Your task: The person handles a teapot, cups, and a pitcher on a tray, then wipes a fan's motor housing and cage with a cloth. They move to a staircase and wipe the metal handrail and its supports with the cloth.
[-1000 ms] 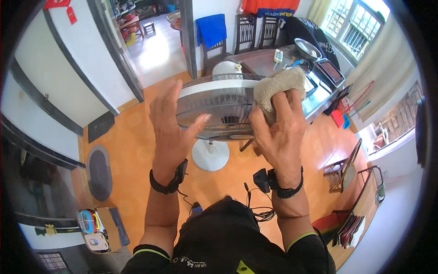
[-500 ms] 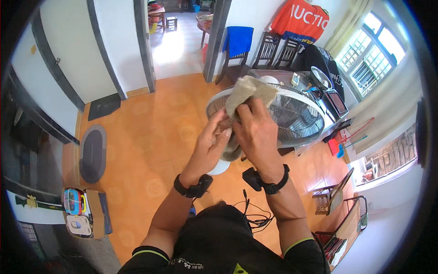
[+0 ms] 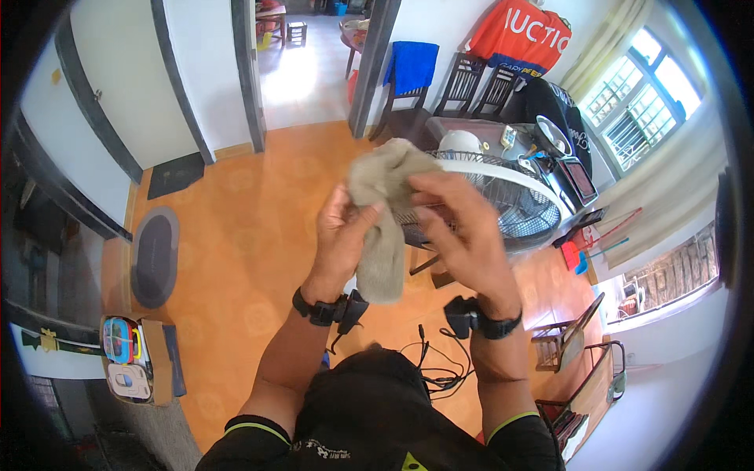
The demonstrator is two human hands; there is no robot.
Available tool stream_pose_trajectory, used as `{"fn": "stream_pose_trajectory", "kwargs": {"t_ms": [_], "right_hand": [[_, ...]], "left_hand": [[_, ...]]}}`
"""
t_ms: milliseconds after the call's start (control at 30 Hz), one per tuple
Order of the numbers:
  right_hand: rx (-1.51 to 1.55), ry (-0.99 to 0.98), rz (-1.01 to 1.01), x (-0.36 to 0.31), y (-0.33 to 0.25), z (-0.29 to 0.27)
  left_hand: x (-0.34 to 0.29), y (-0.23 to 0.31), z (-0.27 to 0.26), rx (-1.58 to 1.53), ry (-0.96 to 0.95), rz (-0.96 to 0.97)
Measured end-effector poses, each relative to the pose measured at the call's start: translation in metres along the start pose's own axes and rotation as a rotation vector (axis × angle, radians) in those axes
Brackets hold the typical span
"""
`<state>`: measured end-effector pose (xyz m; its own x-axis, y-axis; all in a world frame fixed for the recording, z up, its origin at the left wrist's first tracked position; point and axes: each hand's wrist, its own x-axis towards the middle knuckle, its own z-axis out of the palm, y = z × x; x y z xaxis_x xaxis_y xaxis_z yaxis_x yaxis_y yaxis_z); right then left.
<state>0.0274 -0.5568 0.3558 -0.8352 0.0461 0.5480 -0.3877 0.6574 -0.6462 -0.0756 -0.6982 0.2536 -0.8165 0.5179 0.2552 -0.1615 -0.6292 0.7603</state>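
Person stands over an orange tiled floor (image 3: 259,259), both forearms raised in front of the body. Left hand (image 3: 339,239) closed on a beige cloth (image 3: 383,255), thumb pressed against its near face. Cloth bunched at the top, above the fingers; a flatter length hangs down on the hand's right side. Right hand (image 3: 465,228) just right of the cloth, thumb and fingers parted, palm not clenched. Fingers blurred; whether their tips touch the cloth's edge cannot be told. Black band on each wrist. Fan (image 3: 514,206) with pale rim and dark wire grille behind and to the right, partly covered by the right hand. Beyond it, a table (image 3: 471,125) bearing a metal pan (image 3: 554,135). Blue towel (image 3: 415,67) over a chair back. Dark cables (image 3: 448,381) loose beside the person's torso.
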Motion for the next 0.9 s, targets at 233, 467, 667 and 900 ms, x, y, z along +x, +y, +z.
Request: {"fn": "stream_pose_trajectory", "kwargs": {"t_ms": [233,467,667,900], "right_hand": [[-0.573,0.404,-0.002,-0.017,0.003,-0.103],[-0.419,0.296,0.183,-0.047,0.073,-0.156],[-0.354,0.159,0.249,-0.056,0.083,-0.184],[-0.197,0.12,0.444,-0.106,0.149,-0.223]], "left_hand": [[0.0,-0.044,-0.023,0.471,0.35,0.151],[0.007,-0.118,-0.056,0.59,0.454,0.288],[0.0,-0.145,-0.06,0.573,0.467,0.032],[-0.011,-0.175,-0.043,0.205,0.592,-0.198]]}}
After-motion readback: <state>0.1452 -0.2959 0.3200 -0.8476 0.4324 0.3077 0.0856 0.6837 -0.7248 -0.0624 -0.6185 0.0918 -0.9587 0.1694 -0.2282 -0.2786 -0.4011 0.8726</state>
